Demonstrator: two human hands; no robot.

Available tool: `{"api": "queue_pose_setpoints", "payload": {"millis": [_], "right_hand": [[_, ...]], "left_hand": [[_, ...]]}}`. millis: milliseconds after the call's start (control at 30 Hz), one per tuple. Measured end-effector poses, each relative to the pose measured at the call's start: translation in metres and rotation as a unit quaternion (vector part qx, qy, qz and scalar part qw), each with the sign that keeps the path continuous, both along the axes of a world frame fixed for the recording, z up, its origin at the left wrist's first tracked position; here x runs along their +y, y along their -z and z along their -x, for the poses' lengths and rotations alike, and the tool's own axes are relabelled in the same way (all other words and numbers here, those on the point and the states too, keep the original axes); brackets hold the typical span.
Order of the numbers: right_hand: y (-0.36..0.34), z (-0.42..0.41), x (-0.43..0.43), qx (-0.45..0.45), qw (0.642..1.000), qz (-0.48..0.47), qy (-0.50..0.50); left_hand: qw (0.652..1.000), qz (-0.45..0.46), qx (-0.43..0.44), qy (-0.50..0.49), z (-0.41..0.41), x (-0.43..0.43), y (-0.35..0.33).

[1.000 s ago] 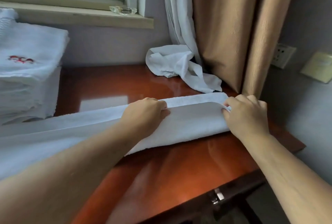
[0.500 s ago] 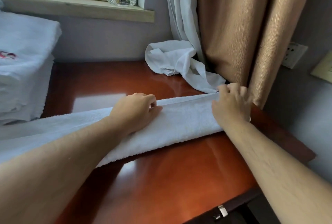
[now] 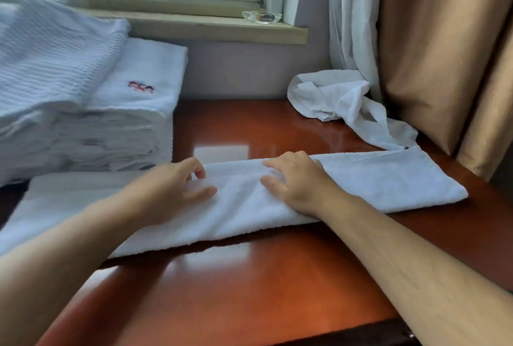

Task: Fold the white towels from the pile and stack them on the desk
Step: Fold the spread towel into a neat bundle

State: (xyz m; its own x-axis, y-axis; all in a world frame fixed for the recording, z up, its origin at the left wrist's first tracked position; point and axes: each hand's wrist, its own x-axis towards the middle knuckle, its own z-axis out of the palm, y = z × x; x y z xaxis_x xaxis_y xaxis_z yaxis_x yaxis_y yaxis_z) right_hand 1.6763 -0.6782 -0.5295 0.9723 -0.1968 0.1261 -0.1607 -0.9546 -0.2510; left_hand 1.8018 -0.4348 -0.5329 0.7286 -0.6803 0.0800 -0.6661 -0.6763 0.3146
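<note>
A long folded white towel (image 3: 361, 182) lies across the desk (image 3: 249, 290). The left hand (image 3: 172, 187) pinches its middle; the right hand (image 3: 297, 184) presses flat beside it. Lengthwise fold seems done; next, folding the ends over.

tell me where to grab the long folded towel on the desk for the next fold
Probably the free right end of the long folded towel. It lies flat across the desk as a narrow strip, with both hands near its middle: left hand, right hand. Come from the right, pinch both corners of that short edge, and carry it left over the middle.
</note>
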Motion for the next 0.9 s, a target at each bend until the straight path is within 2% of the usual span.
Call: {"api": "queue_pose_setpoints", "payload": {"millis": [100, 200, 300, 400, 467, 567, 700, 767, 833, 900], "right_hand": [[-0.003, -0.025, 0.020, 0.041, 0.998, 0.044, -0.008], [-0.007, -0.040, 0.025, 0.041, 0.998, 0.042, -0.016], [-0.010, -0.047, 0.028, 0.005, 0.999, 0.038, -0.003], [-0.004, -0.046, 0.037, -0.027, 0.993, 0.107, 0.041], [-0.001, -0.041, 0.049, -0.072, 0.988, 0.127, 0.058], [0.001, -0.043, 0.086, -0.105, 0.990, 0.091, -0.011], [0.007, -0.051, 0.140, -0.116, 0.979, -0.009, -0.169], [0.011, -0.055, 0.155, -0.115, 0.969, -0.034, -0.217], [0.016, -0.057, 0.161, -0.121, 0.966, -0.059, -0.221], [0.020, -0.058, 0.164, -0.123, 0.967, -0.079, -0.211]], "left_hand": [[0.999, -0.022, -0.027, -0.028, -0.007, 0.029, -0.002], [0.994, 0.023, -0.099, -0.027, -0.018, 0.039, -0.006], [0.986, 0.034, -0.164, -0.026, -0.024, 0.041, -0.005], [0.980, 0.026, -0.197, -0.029, -0.024, 0.045, 0.004], [0.979, 0.061, -0.196, -0.008, -0.022, 0.052, 0.009], [0.978, 0.099, -0.182, 0.017, -0.014, 0.071, 0.012], [0.968, 0.124, -0.188, -0.108, -0.002, 0.119, 0.018], [0.960, 0.086, -0.179, -0.198, -0.002, 0.146, 0.019], [0.945, 0.028, -0.124, -0.303, -0.005, 0.166, 0.016], [0.926, 0.010, -0.033, -0.375, -0.008, 0.179, 0.011]]}}
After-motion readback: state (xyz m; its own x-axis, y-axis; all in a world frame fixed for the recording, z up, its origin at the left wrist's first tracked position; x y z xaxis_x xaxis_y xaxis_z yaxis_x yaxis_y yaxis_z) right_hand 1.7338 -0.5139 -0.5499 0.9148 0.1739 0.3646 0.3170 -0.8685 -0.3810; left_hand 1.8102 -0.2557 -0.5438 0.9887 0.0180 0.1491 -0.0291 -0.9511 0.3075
